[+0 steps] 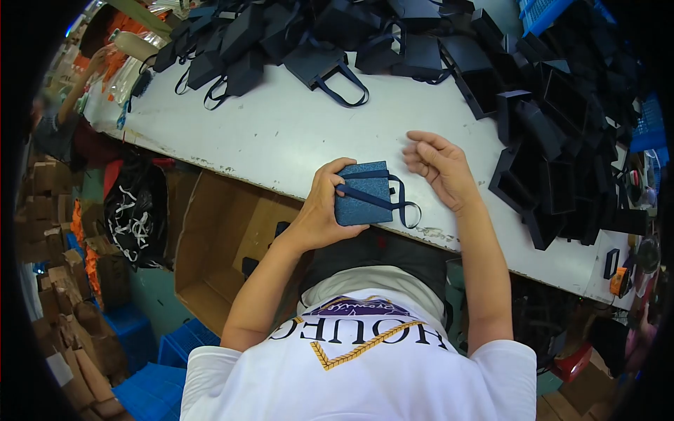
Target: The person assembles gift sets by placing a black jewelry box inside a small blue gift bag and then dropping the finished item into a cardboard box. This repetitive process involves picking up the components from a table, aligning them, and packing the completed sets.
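My left hand (319,210) is closed around a small blue gift box (366,198) with a speckled surface, held at the table's near edge. Dark navy ribbon handles (397,200) cross its face and loop out past its right side. To the right of the box, my right hand (444,172) is raised over the tabletop, fingers partly bent and apart, slightly blurred. I see nothing in it, and it does not touch the box.
Many dark boxes with ribbon handles (309,63) lie along the white table's (281,133) far side. Open dark boxes (540,182) are piled at right. A cardboard carton (203,238) stands below the edge at left, near a black bag (137,210). Another person's arm (74,95) shows far left.
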Demonstrator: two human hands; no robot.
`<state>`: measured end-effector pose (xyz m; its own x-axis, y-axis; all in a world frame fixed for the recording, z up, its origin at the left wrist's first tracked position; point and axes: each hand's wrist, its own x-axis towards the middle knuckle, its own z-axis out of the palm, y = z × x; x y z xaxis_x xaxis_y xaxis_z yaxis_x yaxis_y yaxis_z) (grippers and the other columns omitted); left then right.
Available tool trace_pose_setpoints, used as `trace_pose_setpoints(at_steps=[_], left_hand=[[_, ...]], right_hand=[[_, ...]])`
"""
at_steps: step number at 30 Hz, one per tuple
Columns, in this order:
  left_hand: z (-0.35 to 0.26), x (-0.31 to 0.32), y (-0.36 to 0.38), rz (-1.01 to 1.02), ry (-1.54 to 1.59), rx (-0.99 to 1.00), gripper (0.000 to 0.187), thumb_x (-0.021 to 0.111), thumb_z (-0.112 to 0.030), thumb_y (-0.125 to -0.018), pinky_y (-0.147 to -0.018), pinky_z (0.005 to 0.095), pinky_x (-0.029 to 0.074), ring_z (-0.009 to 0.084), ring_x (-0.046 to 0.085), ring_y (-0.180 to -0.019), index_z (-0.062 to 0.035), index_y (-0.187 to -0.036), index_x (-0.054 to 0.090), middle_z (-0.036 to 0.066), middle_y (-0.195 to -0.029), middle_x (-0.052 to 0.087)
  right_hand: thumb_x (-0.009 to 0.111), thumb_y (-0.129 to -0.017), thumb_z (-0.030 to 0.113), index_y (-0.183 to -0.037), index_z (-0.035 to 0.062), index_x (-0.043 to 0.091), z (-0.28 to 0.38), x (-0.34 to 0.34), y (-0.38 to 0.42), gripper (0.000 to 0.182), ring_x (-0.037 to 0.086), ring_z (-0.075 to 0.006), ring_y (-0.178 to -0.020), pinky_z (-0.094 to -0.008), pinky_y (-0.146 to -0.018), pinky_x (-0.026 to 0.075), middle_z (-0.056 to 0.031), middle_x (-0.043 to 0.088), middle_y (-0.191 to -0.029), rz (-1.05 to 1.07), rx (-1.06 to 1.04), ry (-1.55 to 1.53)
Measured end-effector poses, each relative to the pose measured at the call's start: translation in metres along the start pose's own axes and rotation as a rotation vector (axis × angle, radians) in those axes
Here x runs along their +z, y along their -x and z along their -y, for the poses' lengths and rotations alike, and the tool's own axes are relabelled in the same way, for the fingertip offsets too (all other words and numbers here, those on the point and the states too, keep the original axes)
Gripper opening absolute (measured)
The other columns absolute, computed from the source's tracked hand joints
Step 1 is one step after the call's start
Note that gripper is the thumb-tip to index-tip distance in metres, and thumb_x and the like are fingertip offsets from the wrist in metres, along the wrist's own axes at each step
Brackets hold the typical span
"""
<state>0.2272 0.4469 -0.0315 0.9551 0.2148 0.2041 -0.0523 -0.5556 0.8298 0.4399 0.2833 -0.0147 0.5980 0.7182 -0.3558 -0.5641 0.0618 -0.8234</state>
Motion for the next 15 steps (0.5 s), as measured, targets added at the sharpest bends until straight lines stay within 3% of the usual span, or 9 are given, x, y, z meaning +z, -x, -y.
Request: trace_pose_setpoints(at_steps=[2,3,6,7,8,10,13,15], left_hand=[[0.001,0.001,0.000,-0.016,-0.002,0.007,0.085,0.094,-0.013,-0.065,-0.099,0.0375,0.044,0.0292,0.047,-0.123,-0.0132,-0.122,0.030,0.021,-0.153,0.040],[0.001,0.002,0.001,-0.025,-0.003,0.009,0.085,0.094,-0.013,-0.065,-0.099,0.0375,0.044,0.0296,0.048,-0.124,-0.0129,-0.122,0.031,0.021,-0.152,0.040],[-0.004,0.002,0.010,-0.117,-0.083,-0.015,0.083,0.096,-0.014,-0.064,-0.102,0.0409,0.044,0.0332,0.049,-0.127,-0.0126,-0.120,0.034,0.022,-0.152,0.041],[-0.009,-0.002,0.013,-0.166,-0.124,-0.026,0.083,0.096,-0.014,-0.063,-0.103,0.0426,0.044,0.0348,0.049,-0.128,-0.0125,-0.119,0.035,0.023,-0.151,0.042],[-0.017,-0.017,0.021,-0.263,-0.408,0.148,0.081,0.097,-0.013,-0.062,-0.106,0.0499,0.042,0.0412,0.049,-0.130,-0.0131,-0.118,0.039,0.023,-0.149,0.044],[-0.021,-0.040,0.056,-0.469,-0.541,0.161,0.073,0.095,-0.012,-0.061,-0.110,0.0628,0.035,0.0463,0.046,-0.135,-0.0136,-0.113,0.044,0.022,-0.145,0.049],[-0.016,-0.068,0.130,-0.688,-0.689,-0.160,0.076,0.091,-0.003,-0.063,-0.116,0.0510,0.036,0.0440,0.044,-0.139,-0.0100,-0.119,0.040,0.024,-0.153,0.041],[0.006,-0.082,0.184,-0.778,-0.665,-0.526,0.079,0.089,-0.006,-0.071,-0.117,0.0514,0.035,0.0431,0.042,-0.141,-0.0069,-0.131,0.037,0.024,-0.157,0.037]], right_hand=[[0.067,-0.101,0.016,-0.112,-0.0046,0.071,-0.007,-0.007,-0.002,0.023,0.054,-0.0059,-0.054,-0.0203,-0.049,0.040,-0.0034,0.064,-0.070,-0.043,-0.112,0.064],[0.066,-0.103,0.021,-0.101,-0.0035,0.071,-0.010,0.012,0.002,0.025,0.041,-0.0037,-0.042,-0.0206,-0.041,0.028,-0.0005,0.059,-0.060,-0.156,-0.171,0.201],[0.067,-0.102,0.018,-0.094,-0.0022,0.072,-0.022,0.027,0.006,0.022,0.051,-0.0071,-0.054,-0.0244,-0.051,0.040,-0.0019,0.060,-0.063,-0.099,-0.174,0.213],[0.068,-0.100,0.016,-0.096,-0.0017,0.072,-0.024,0.022,-0.002,0.018,0.055,-0.0107,-0.061,-0.0268,-0.058,0.044,-0.0040,0.063,-0.070,-0.141,-0.323,0.346],[0.070,-0.098,0.014,-0.099,-0.0012,0.072,-0.029,0.017,-0.010,0.015,0.060,-0.0143,-0.069,-0.0292,-0.064,0.048,-0.0061,0.066,-0.077,-0.187,-0.470,0.470],[0.072,-0.094,0.010,-0.108,0.0002,0.070,-0.018,0.009,-0.018,0.017,0.065,-0.0220,-0.088,-0.0338,-0.077,0.052,-0.0097,0.069,-0.094,-0.284,-0.694,0.789],[0.075,-0.089,0.008,-0.124,0.0027,0.065,0.028,-0.010,-0.046,0.037,0.062,-0.0324,-0.117,-0.0396,-0.096,0.050,-0.0133,0.067,-0.120,-0.395,-0.901,1.260],[0.078,-0.086,0.010,-0.134,0.0042,0.059,0.047,-0.010,-0.073,0.052,0.054,-0.0369,-0.130,-0.0425,-0.104,0.047,-0.0147,0.063,-0.129,-0.442,-1.005,1.389]])
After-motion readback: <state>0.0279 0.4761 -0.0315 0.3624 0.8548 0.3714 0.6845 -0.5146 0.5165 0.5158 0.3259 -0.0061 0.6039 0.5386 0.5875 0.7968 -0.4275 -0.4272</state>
